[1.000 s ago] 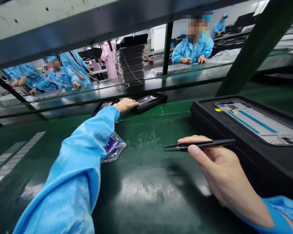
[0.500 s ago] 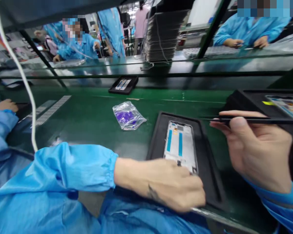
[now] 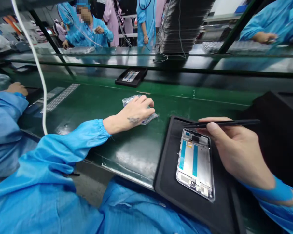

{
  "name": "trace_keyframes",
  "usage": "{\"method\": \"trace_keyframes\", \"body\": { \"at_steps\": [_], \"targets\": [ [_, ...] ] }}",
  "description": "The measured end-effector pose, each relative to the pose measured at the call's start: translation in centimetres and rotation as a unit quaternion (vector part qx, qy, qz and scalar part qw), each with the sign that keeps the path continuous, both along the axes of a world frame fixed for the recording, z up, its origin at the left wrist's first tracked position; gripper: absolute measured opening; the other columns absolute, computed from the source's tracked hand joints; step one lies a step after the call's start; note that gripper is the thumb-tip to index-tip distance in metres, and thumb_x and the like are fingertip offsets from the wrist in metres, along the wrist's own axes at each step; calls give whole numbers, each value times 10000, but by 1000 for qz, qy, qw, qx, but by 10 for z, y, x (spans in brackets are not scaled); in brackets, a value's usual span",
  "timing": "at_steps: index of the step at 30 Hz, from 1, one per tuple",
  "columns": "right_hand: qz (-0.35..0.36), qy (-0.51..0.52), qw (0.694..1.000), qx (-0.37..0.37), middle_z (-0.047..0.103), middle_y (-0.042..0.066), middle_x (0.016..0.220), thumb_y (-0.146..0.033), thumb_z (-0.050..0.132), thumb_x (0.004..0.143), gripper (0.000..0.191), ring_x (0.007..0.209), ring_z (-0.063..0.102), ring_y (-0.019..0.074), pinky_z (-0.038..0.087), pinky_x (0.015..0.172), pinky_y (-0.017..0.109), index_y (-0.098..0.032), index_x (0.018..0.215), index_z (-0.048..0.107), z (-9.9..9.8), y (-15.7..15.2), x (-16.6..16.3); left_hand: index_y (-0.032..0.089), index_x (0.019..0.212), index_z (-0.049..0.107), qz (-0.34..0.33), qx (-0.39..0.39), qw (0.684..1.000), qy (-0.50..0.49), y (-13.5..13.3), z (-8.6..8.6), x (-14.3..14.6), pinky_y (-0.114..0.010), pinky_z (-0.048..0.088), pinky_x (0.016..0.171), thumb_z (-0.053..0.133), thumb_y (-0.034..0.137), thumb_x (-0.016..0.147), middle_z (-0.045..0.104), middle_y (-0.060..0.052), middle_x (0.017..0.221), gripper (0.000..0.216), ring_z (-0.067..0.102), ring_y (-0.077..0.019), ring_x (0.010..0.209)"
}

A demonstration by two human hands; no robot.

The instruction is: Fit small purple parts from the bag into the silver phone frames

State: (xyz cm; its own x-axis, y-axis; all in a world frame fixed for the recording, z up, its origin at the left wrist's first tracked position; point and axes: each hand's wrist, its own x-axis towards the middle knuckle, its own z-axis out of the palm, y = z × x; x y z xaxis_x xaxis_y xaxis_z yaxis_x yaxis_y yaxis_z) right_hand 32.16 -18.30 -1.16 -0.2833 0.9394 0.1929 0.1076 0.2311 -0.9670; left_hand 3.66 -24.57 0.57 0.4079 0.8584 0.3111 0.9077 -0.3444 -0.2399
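My left hand (image 3: 136,110) is on a small clear plastic bag (image 3: 150,119), its bent fingers closed on it and their tips hidden. Most of the bag is covered by the hand; purple contents barely show. Black tweezers (image 3: 234,123) lie in my right hand (image 3: 236,146), pinched between thumb and fingers, with the tips pointing left over the upper end of a black tray (image 3: 166,175). Inside that tray rests a silver phone frame (image 3: 202,162) with two blue strips, just left of my right hand.
Farther back on the green bench (image 3: 95,97) sits another black tray (image 3: 143,75) with a phone frame. A white cable (image 3: 40,71) hangs at left, near a co-worker's hand (image 3: 17,88). Stacked dark trays (image 3: 271,113) stand at right. Other people work behind the shelf.
My left hand has left the near tray and moved up-left onto the plastic bag, uncovering the phone frame. My right hand has brought the tweezers left, over the tray. The view has shifted.
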Motion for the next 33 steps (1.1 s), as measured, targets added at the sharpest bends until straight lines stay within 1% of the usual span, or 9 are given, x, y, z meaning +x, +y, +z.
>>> {"method": "trace_keyframes", "body": {
  "at_steps": [3,6,11,15,20,23,25,29,33],
  "targets": [
    [0,-13,1000,18,751,32,887,-542,774,788,341,849,716,217,547,828,378,-242,951,780,-2,0,-1,162,1077,713,-35,-17,998,42,3,-10,-7,-418,435,964,525,89,969,586,-136,1371,229,494,-298,1286],
    [-12,-31,999,32,754,34,878,-546,761,798,331,838,711,222,534,830,392,-251,945,782,-4,-1,1,154,1072,724,-46,-11,996,78,5,-19,-4,-434,417,1042,482,82,990,575,-129,1421,266,458,-298,1375],
    [-12,-17,1000,21,754,32,875,-523,772,794,305,820,702,210,524,808,373,-253,934,781,-5,-2,4,119,987,742,-73,1,995,71,14,-27,-2,-441,415,1086,418,112,1034,599,-151,1408,327,466,-300,1403],
    [-12,-20,1000,19,753,31,873,-511,774,796,283,802,690,196,526,787,350,-249,902,779,-3,-4,4,119,981,740,-89,-25,994,57,19,-28,-1,-456,405,1102,405,80,1022,609,-152,1389,339,455,-299,1415],
    [-12,-12,1000,4,756,30,882,-512,778,794,285,802,692,188,537,761,326,-251,909,781,-4,-4,4,93,980,741,-111,-26,983,142,18,-28,4,-451,380,1107,419,19,970,599,-179,1375,330,430,-306,1413],
    [-9,-14,1000,0,760,28,870,-514,771,804,286,790,701,186,544,725,310,-257,929,784,-6,-3,4,118,885,754,-112,-12,972,207,17,-26,10,-438,387,1065,480,19,925,626,-172,1307,294,452,-320,1362],
    [-6,-21,1000,3,759,25,852,-519,766,806,287,773,704,188,553,713,312,-261,930,782,-7,-2,5,151,831,754,-103,-11,966,237,18,-23,15,-427,410,998,535,38,893,653,-155,1221,255,499,-320,1273],
    [-3,-37,999,15,758,19,846,-555,754,795,314,763,709,199,569,702,325,-265,911,778,-5,-3,4,188,738,721,-84,-29,961,261,19,-16,26,-410,424,878,611,67,846,673,-135,1019,197,550,-304,1088],
    [4,-40,999,11,765,13,864,-557,755,789,322,783,712,199,569,717,318,-266,924,775,-5,-3,5,193,667,661,-82,-46,961,259,24,-11,30,-390,397,796,650,52,819,640,-111,852,208,554,-288,1016]
  ]
}}
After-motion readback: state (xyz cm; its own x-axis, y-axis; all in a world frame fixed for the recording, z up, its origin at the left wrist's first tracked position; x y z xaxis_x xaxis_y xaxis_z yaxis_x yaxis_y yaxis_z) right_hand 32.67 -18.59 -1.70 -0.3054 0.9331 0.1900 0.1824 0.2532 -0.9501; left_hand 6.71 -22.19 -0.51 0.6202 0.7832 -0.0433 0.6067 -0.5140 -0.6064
